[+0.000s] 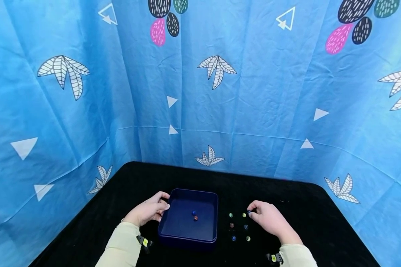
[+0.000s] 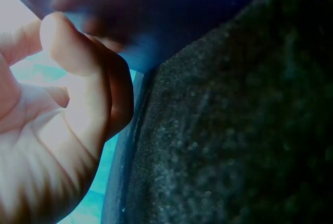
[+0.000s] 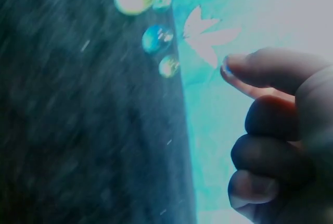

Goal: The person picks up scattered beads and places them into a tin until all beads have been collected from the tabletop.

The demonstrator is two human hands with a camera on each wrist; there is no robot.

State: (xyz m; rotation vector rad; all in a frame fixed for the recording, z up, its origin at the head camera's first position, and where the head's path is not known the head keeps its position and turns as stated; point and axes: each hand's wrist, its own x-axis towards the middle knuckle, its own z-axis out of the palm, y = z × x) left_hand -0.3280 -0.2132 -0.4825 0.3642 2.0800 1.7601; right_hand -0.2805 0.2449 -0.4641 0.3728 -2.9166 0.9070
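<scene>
A dark blue box [image 1: 182,204] with rounded corners holds a blue marble [image 1: 194,213] and an orange-brown marble [image 1: 195,218]. My left hand [image 1: 150,209] grips its left side, thumb by the rim; in the left wrist view the fingers curl against the box wall [image 2: 187,15]. My right hand [image 1: 269,218] pinches a small, dark bluish marble [image 1: 249,211] between thumb and index finger, mostly hidden by the fingertips. In the right wrist view just a sliver of that marble shows. Several glass marbles lie near this hand, including a yellow-green marble [image 1: 244,215].
On the black cloth-covered table [image 1: 270,189], right of the box, marbles lie in two rough columns, among them a brownish marble [image 1: 232,225] and a blue marble [image 1: 234,238]. A blue patterned curtain [image 1: 254,92] hangs behind the table and along both sides.
</scene>
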